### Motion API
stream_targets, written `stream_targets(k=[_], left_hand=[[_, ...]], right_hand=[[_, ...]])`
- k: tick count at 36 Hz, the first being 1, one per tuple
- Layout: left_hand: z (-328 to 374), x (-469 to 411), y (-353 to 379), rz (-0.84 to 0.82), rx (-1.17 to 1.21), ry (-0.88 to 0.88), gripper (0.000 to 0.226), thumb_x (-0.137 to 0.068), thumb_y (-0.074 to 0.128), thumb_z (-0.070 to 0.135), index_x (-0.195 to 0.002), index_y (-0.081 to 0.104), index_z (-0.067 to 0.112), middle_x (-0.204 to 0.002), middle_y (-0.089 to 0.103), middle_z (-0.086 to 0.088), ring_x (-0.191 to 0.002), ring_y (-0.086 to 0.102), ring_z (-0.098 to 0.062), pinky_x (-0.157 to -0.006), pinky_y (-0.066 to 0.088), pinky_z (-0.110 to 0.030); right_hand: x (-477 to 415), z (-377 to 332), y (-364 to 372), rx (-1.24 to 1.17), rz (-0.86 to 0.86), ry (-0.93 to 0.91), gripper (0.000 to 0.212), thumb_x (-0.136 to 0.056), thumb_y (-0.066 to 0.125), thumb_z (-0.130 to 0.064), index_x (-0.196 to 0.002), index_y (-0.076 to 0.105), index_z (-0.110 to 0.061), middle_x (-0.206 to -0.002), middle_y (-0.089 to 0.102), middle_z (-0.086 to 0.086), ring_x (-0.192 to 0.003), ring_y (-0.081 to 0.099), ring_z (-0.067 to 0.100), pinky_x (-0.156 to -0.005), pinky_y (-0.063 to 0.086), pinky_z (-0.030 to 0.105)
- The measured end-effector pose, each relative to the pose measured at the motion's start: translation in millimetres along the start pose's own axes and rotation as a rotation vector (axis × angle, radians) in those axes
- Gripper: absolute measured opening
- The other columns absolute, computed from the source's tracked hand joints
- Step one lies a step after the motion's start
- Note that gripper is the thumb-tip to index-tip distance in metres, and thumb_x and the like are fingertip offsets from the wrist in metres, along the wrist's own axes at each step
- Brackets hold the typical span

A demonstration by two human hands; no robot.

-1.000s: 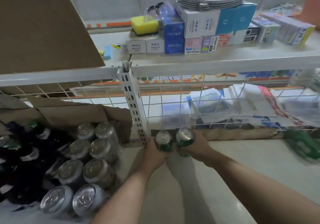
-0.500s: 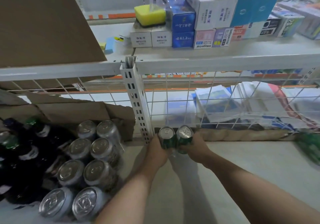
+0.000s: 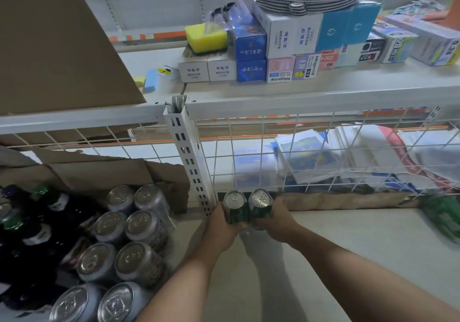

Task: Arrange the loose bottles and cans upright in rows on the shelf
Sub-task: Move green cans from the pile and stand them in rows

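standing upright, long axes vertical, left can (image 3: 235, 208) & right can (image 3: 260, 203) touch side by side on the shelf (image 3: 361, 247). left hand (image 3: 220, 226) wraps one, right hand (image 3: 277, 223) wraps the other, from the near side. post (image 3: 191, 162) sits just left of the grip, wire grid (image 3: 323, 152) just beyond. blurry green item (image 3: 445, 217), prob next, lies well right; right hand's nearer.

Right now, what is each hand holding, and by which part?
The left hand grips the left green can by its side wall; the right hand grips the right green can likewise.
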State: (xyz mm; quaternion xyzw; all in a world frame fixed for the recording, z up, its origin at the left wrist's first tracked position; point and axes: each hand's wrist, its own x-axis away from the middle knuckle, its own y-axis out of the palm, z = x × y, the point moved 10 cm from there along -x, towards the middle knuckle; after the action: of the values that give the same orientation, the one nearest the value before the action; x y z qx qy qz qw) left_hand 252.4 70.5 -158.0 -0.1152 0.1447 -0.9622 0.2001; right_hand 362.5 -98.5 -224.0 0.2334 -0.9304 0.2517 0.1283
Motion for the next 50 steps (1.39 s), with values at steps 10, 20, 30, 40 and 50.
stream_targets(k=[10,20,30,40,50], left_hand=[[-4,-2,0,-0.003,-0.057,-0.003,0.058,-0.062,0.085,0.025,-0.117,0.066,0.026,-0.109,0.076,0.009,-0.104,0.071,-0.008,-0.093,0.058,-0.045],[-2,3,-2,0.041,-0.014,-0.041,0.061,-0.055,0.087,0.021,-0.113,0.067,0.024,-0.108,0.077,0.008,-0.105,0.071,-0.011,-0.093,0.058,-0.040],[11,6,-4,0.030,-0.040,-0.096,0.051,-0.052,0.086,0.027,-0.101,0.074,0.030,-0.096,0.077,0.014,-0.098,0.072,-0.004,-0.084,0.061,-0.033],[66,41,-33,0.090,-0.083,-0.055,0.037,-0.065,0.083,0.018,-0.095,0.064,0.027,-0.090,0.071,0.002,-0.090,0.070,-0.023,-0.080,0.060,-0.046],[178,48,35,-0.062,-0.228,0.189,0.027,-0.087,0.070,0.020,-0.111,0.057,0.027,-0.102,0.059,0.003,-0.090,0.059,-0.016,-0.078,0.052,-0.033]], right_hand=[[20,-21,-6,-0.007,0.015,-0.005,0.070,-0.067,0.090,-0.010,-0.114,0.039,-0.004,-0.113,0.057,0.013,-0.105,0.061,0.023,-0.069,0.050,0.026],[-53,67,11,0.022,0.034,0.007,0.079,-0.044,0.098,-0.039,-0.107,0.058,-0.012,-0.104,0.068,0.013,-0.094,0.073,0.025,-0.070,0.064,0.050],[17,-23,-9,0.034,0.079,-0.043,0.088,-0.038,0.091,-0.042,-0.114,0.059,-0.014,-0.105,0.070,0.002,-0.096,0.069,0.018,-0.076,0.062,0.040],[61,-76,-38,0.117,0.009,-0.144,0.054,-0.052,0.094,-0.021,-0.100,0.068,-0.024,-0.095,0.075,-0.006,-0.096,0.073,0.018,-0.076,0.064,0.037],[117,-66,-172,-0.030,0.191,-0.091,0.044,-0.070,0.087,-0.010,-0.103,0.059,-0.017,-0.102,0.071,0.009,-0.087,0.067,0.013,-0.071,0.058,0.020]])
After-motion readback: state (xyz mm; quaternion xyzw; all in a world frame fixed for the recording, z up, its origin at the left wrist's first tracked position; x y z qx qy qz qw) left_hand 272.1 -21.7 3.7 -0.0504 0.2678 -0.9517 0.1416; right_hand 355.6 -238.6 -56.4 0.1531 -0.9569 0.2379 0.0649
